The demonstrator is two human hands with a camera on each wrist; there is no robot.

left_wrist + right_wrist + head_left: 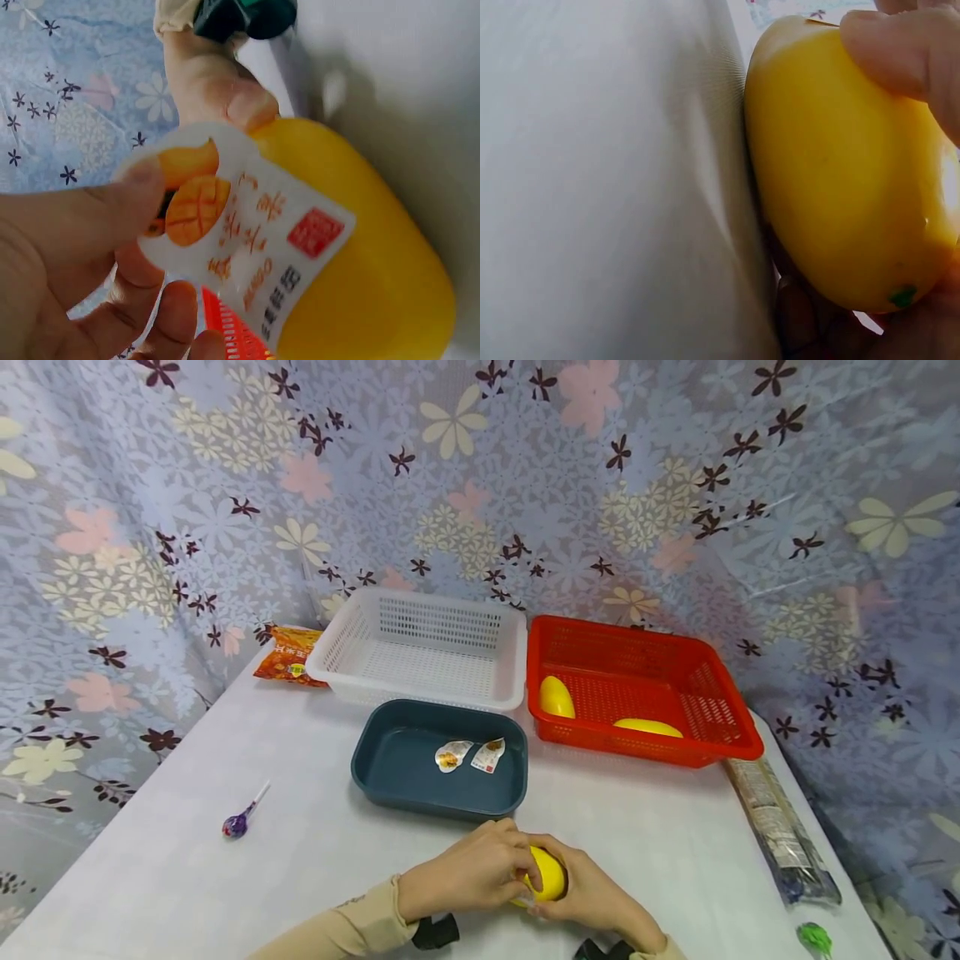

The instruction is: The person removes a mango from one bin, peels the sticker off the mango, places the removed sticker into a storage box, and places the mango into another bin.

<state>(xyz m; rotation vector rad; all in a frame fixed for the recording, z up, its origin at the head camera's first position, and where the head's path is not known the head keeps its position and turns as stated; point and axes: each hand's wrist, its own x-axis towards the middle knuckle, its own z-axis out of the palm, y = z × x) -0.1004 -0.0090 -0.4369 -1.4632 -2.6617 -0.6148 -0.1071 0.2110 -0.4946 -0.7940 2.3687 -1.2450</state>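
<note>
A smooth yellow plastic mango (551, 874) lies low over the white table at the front, between both hands. The right hand (596, 891) grips it from the right, thumb on one side and fingers round the other. In the right wrist view, the mango (832, 165) shows a small green spot at one end. The left hand (472, 870) pinches the rounded end of a white sticker (251, 225) between thumb and fingers. That sticker carries a mango picture and a red square; its printed lower part lies against the mango (382, 262), while the pinched end stands away from it.
Just beyond the hands stands a dark teal tray (431, 810) with two similar stickers (453, 756) inside. Behind it are a white basket (420, 693) and a red basket (630, 739) holding yellow fruits (557, 697). A lollipop (236, 824), snack bag (291, 656) and long packet (780, 831) lie around.
</note>
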